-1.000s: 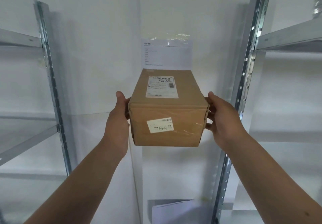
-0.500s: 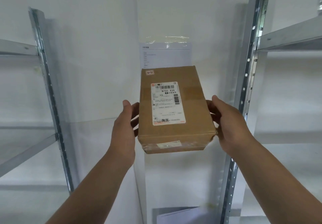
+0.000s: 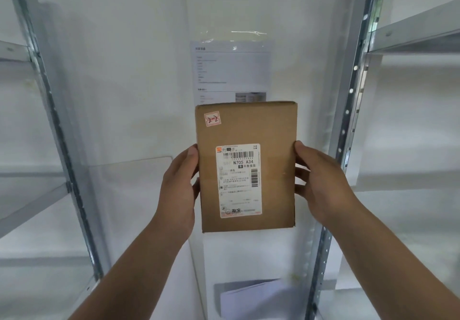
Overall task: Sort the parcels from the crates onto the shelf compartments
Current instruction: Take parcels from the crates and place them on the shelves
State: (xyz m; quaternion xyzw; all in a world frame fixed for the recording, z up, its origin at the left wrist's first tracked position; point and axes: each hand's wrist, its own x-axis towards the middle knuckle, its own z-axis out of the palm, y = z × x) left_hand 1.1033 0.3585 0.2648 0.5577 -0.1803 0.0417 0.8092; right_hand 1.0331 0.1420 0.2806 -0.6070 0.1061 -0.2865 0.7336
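Note:
I hold a brown cardboard parcel [image 3: 276,170] upright in front of me, its labelled face turned toward the camera. A white shipping label reading N705 A34 covers its lower middle, and a small sticker with red marks sits at its top left corner. My left hand [image 3: 180,185] grips the parcel's left edge and my right hand [image 3: 321,183] grips its right edge. Metal shelf units stand on both sides: the left shelf [image 3: 29,205] and the right shelf [image 3: 413,31].
A printed sheet [image 3: 231,71] under clear film hangs on the white wall behind the parcel. Perforated metal uprights [image 3: 348,110] frame the gap between the shelves. White paper sheets [image 3: 251,295] lie low down near the floor.
The parcel has been tilted up from lying flat until its labelled top face points at the camera. Both hands kept their hold on its sides.

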